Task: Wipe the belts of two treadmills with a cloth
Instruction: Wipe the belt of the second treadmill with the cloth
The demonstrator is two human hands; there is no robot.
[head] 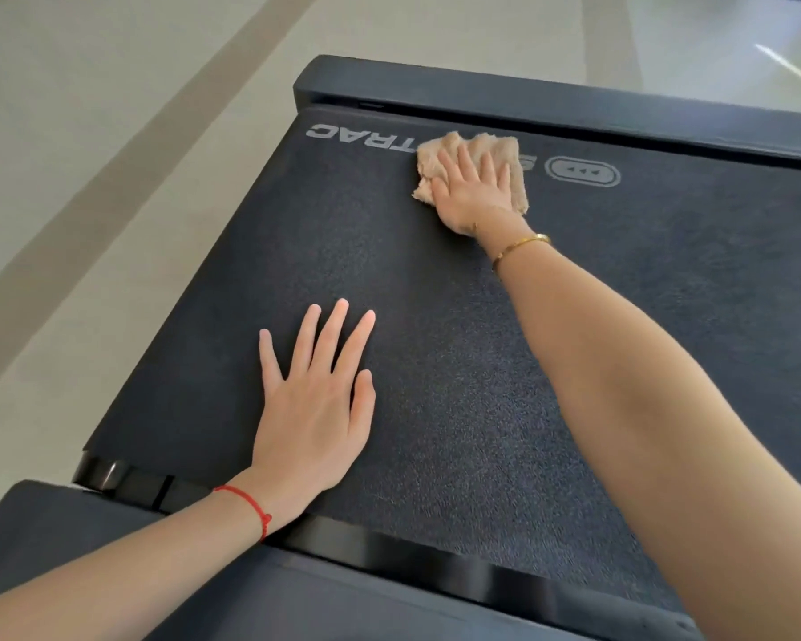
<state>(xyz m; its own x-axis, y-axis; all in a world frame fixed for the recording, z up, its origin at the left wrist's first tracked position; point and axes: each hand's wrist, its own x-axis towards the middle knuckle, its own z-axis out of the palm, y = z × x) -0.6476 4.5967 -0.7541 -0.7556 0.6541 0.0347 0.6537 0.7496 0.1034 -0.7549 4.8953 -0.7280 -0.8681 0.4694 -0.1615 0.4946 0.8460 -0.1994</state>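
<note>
Pressing straight, spread fingers of the right hand (475,189) flat on one tan cloth (470,171), crumpled under them, gripping nothing. Resting the left hand (315,409) open, fingers splayed, holding nothing, on one dark belt (435,363), running lengthwise sideways past both palms. Showing upside-down lettering (343,136) left of the cloth.

A single head-worn wide-angle view looks forward and steeply down from close above the treadmill belt (435,363). Both forearms enter from the bottom edge, the far side rail (574,108) crosses the top, and pale floor (112,131) fills the upper left.
</note>
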